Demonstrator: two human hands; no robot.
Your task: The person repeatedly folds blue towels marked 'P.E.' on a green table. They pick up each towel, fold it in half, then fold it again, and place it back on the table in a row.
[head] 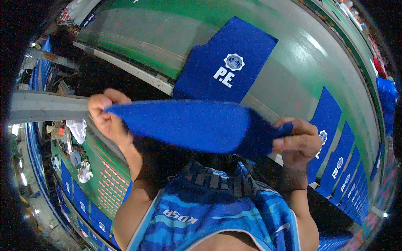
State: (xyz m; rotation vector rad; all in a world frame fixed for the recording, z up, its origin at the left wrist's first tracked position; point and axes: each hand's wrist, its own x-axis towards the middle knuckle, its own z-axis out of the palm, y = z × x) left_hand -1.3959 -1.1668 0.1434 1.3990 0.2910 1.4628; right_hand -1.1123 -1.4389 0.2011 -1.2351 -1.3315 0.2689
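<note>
A blue fabric piece [188, 124] is stretched between my two hands in front of my body, its lower side sagging. My left hand [110, 116] pinches its left corner between thumb and fingers. At the other end, my right hand [296, 138] grips a bunched, shadowed part of the fabric, and looks slightly blurred. Beyond the held fabric, a blue cut fabric panel [220, 40] with a white printed emblem and letters lies flat on the long green and grey table [147, 25]. The held fabric covers the lower edge of that panel.
More printed blue panels [329, 106] lie in a row along the table to the right. A grey metal beam [47, 105] is at the left. Behind it, another green table [117, 160] bears rags, small containers and printed blue panels [80, 200]. The near table's pale edge rail [125, 67] runs diagonally.
</note>
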